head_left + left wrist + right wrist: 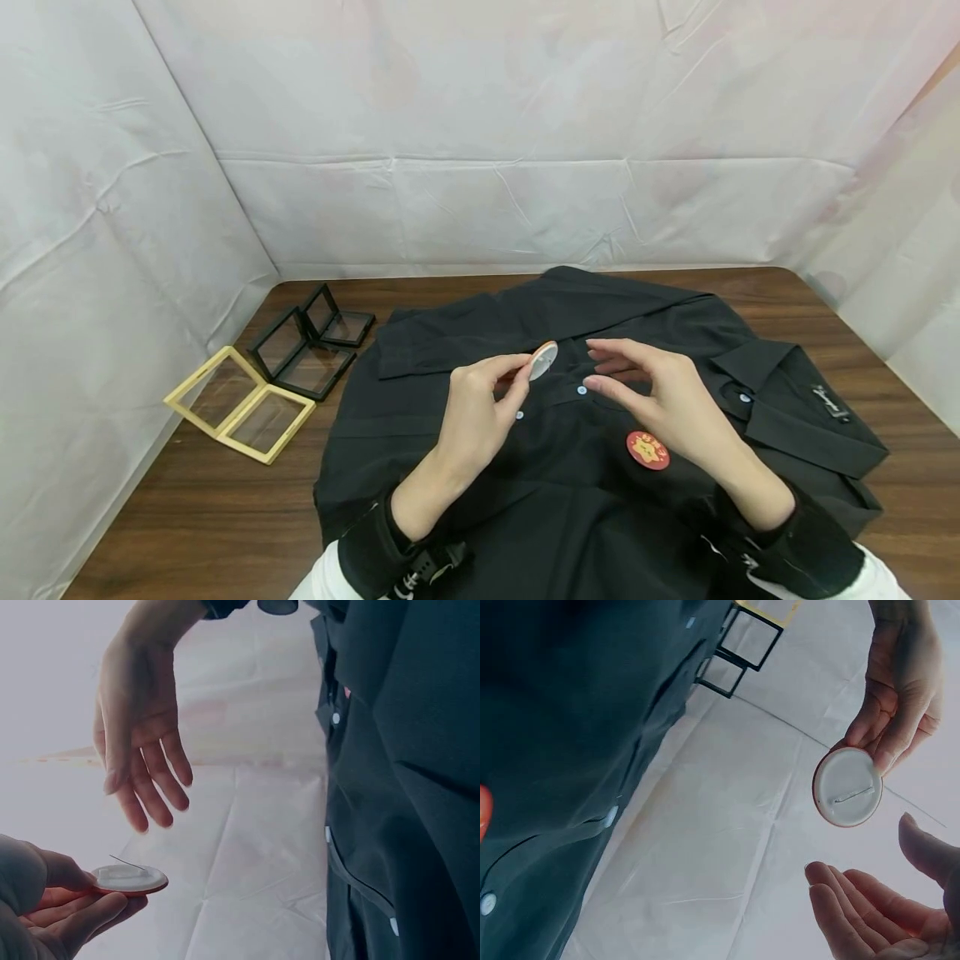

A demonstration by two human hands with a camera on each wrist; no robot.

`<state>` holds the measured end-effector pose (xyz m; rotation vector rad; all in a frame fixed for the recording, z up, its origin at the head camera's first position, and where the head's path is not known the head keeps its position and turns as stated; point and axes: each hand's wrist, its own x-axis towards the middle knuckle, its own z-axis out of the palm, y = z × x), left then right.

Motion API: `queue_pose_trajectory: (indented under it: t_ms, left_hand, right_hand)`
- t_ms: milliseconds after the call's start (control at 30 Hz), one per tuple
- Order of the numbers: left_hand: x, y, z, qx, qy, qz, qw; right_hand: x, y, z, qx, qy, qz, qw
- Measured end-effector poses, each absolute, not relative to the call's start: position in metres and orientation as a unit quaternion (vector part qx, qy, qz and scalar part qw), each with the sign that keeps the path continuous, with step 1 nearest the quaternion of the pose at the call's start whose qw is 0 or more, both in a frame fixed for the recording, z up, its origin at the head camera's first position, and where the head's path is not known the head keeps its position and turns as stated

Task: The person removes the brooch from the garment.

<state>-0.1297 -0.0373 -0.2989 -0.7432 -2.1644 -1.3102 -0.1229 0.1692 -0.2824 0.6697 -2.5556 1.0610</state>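
Presently, by the left hand (476, 408), a round, white-backed badge with an orange-red rim (543, 361) is pinched at its two o'clock above the black fabric shirt (570, 517), long axis slanted toward one. Nothing is held by the loosely parted right hand (663, 396); from it, the badge lies apart, between nine and ten.

On the worktop (217, 517) lies a shirt (555, 475), three frames (288, 364) at its left; on the shirt, a badge (648, 450) sits left of and nearer than a pin (830, 403).
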Motion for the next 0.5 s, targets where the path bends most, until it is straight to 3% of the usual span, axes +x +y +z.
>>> queue_pose_trajectory:
  t_ms: [500]
  left_hand:
    - [-0.127, -0.036, -0.29, -0.259, -0.746, -0.582, 0.195]
  right_hand:
    - [-0.131, 0.148, -0.276, 0.225, -0.837, 0.476, 0.152]
